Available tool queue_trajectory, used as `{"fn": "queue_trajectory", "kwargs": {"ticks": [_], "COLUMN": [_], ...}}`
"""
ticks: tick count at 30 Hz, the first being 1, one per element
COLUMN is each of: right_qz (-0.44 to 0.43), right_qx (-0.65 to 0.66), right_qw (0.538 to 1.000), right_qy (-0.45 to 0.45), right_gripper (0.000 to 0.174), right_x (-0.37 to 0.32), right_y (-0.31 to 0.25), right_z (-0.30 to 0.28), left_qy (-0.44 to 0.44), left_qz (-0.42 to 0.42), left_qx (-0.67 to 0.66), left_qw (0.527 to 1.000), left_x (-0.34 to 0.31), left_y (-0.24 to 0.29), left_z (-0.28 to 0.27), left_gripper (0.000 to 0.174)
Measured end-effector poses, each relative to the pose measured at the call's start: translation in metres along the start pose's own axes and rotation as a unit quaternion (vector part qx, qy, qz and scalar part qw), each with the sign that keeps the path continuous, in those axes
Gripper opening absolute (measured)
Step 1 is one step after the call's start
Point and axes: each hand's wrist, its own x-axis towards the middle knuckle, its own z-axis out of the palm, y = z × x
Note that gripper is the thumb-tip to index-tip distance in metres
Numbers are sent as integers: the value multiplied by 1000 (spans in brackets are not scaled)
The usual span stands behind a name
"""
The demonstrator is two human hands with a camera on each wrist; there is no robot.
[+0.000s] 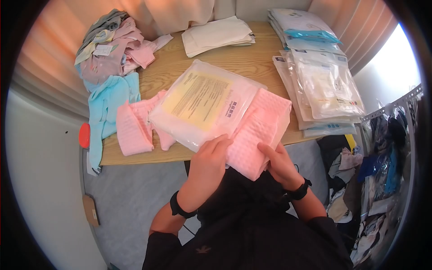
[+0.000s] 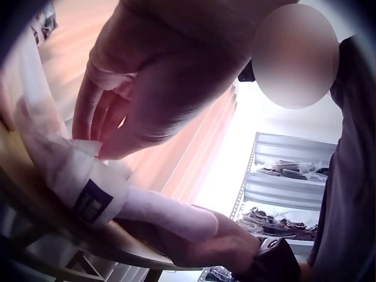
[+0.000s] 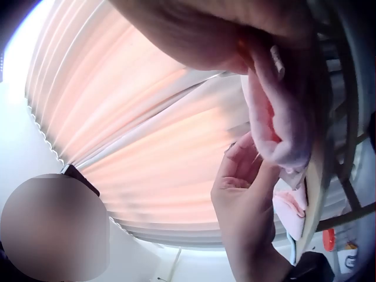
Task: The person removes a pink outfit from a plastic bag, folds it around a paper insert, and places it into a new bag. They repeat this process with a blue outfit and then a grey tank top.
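Observation:
A folded pink textured garment (image 1: 255, 143) lies at the near right edge of a clear plastic bag (image 1: 198, 74) that carries a yellow printed panel and dark lettering. My right hand (image 1: 282, 167) grips the garment's near end, thumb on top and fingers underneath. At the bag's near edge, my left hand (image 1: 209, 161) has its fingertips beside the garment; the left wrist view shows that hand (image 2: 155, 82) pinching the thin bag film (image 2: 82, 155). In the right wrist view the garment's rolled end (image 3: 282, 129) hangs below my right hand (image 3: 205, 35).
Another pink garment (image 1: 135, 130) and a light blue one (image 1: 105, 105) lie left on the wooden table (image 1: 173, 67), below a heap of clothes (image 1: 114, 49). White sheets (image 1: 218, 36) lie at the back. Packed bags (image 1: 330, 83) are stacked right, near a rack (image 1: 396, 148).

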Motion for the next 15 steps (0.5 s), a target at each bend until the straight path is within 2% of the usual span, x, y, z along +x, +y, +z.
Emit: {"fn": "queue_trajectory", "kwargs": {"ticks": [3, 6, 9, 12, 15], "right_qz": [0, 12, -6, -21, -55], "right_qx": [-21, -37, -4, 18, 24], "right_qw": [999, 998, 999, 999, 997], "right_qy": [-33, -39, -35, -32, -42], "right_gripper": [44, 47, 49, 48, 46], "right_x": [5, 7, 4, 3, 4], "right_y": [-1, 9, 22, 28, 35], "right_z": [-2, -3, 9, 14, 16], "left_qy": [-12, 14, 20, 25, 23], "left_qz": [-12, -51, -32, 25, 51], "left_qx": [14, 98, 124, 145, 109], "left_qw": [1000, 994, 992, 989, 993], "left_x": [5, 22, 31, 31, 27], "left_y": [9, 9, -7, -11, -3], "left_z": [0, 5, 12, 12, 11], "left_gripper": [23, 26, 29, 34, 39]}}
